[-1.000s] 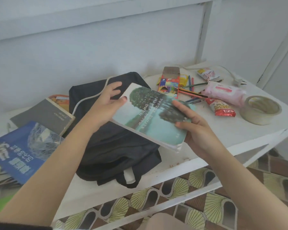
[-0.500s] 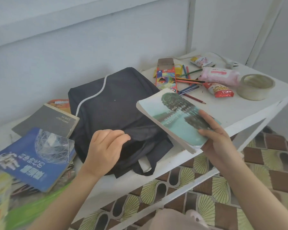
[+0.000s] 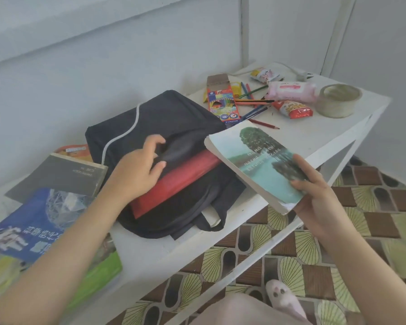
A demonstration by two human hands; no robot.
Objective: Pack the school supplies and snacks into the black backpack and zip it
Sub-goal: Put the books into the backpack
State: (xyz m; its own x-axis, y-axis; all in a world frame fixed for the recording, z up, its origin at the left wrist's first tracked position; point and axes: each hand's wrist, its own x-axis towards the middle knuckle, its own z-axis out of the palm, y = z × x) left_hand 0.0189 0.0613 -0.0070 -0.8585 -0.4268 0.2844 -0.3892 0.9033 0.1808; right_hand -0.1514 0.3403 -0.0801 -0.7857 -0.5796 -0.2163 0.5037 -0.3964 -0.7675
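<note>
The black backpack (image 3: 174, 118) lies flat on the white table (image 3: 314, 141) with its mouth facing me. My left hand (image 3: 141, 170) grips the top flap of the opening and holds it up, showing a red book (image 3: 174, 184) inside. My right hand (image 3: 314, 198) holds a teal book with a tree on its cover (image 3: 256, 165) by its near corner, tilted, just right of the opening. A coloured-pencil box (image 3: 223, 102), loose pencils (image 3: 256, 106), a pink tissue pack (image 3: 291, 90) and a red snack packet (image 3: 293, 109) lie at the back right.
A grey book (image 3: 56, 177), a blue book (image 3: 33, 226) and a green one (image 3: 99, 277) lie left of the backpack. A tape roll (image 3: 338, 99) and another small snack packet (image 3: 265, 73) sit at the far right. The table's edge drops to a tiled floor (image 3: 373, 202).
My left hand has let go of the teal book, moved onto the backpack and lifted its flap, exposing the red book. My right hand now holds the teal book alone, lower and further right.
</note>
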